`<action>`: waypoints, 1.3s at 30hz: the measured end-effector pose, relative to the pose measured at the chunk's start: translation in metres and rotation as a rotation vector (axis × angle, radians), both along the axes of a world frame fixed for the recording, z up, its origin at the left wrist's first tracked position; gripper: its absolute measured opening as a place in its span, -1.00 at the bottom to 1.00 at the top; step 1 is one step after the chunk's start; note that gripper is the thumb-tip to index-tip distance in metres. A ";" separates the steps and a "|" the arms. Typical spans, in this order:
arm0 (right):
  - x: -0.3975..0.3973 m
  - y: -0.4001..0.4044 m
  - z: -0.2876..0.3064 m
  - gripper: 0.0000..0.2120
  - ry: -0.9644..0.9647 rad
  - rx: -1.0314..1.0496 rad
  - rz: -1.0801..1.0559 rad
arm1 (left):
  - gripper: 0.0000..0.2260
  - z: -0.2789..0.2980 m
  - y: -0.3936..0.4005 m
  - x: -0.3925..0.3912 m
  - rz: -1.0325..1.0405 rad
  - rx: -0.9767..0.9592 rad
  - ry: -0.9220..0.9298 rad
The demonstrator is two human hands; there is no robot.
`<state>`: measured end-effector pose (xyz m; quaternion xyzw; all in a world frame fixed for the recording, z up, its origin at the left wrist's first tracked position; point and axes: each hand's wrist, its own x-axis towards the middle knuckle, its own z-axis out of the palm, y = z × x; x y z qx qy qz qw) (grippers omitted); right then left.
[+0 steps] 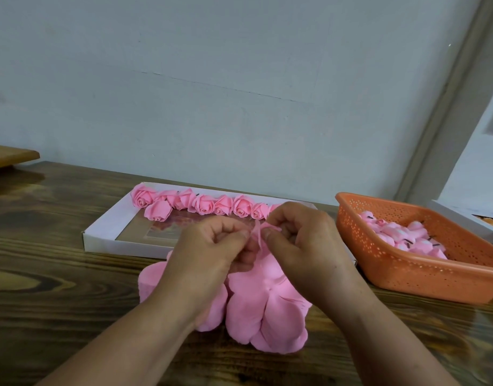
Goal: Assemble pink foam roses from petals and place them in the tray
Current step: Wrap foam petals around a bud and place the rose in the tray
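Observation:
A stack of pink foam petals [265, 307] lies on the wooden table in front of me. Above it, my left hand [212, 252] and my right hand [303, 240] meet, and both pinch a thin pink petal piece [258, 232] between thumb and fingers. Behind the hands stands a shallow white tray [100, 232]. Several finished pink roses [200, 204] sit in a row along its far side, one more lying in front of the row at the left. My right hand hides the row's right end.
An orange perforated plastic basket [406, 271] at the right holds several pink rose buds with dark stems. A white box edge [462, 218] shows behind it. A wooden board [11, 156] sits at the far left. A grey wall rises just behind the table.

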<state>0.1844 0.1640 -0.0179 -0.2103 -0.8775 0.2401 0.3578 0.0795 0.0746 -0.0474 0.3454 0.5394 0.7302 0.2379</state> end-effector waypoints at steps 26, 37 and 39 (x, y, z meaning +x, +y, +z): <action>0.005 0.006 0.004 -0.89 0.086 -0.272 0.163 | -0.84 0.000 -0.006 0.000 -0.137 0.051 0.277; 0.008 0.005 0.008 -0.86 0.056 -0.302 0.173 | -0.85 -0.002 -0.004 -0.007 -0.209 -0.010 0.195; 0.008 0.004 0.008 -0.81 0.085 -0.345 0.162 | -0.77 0.000 -0.004 -0.010 -0.233 -0.038 0.228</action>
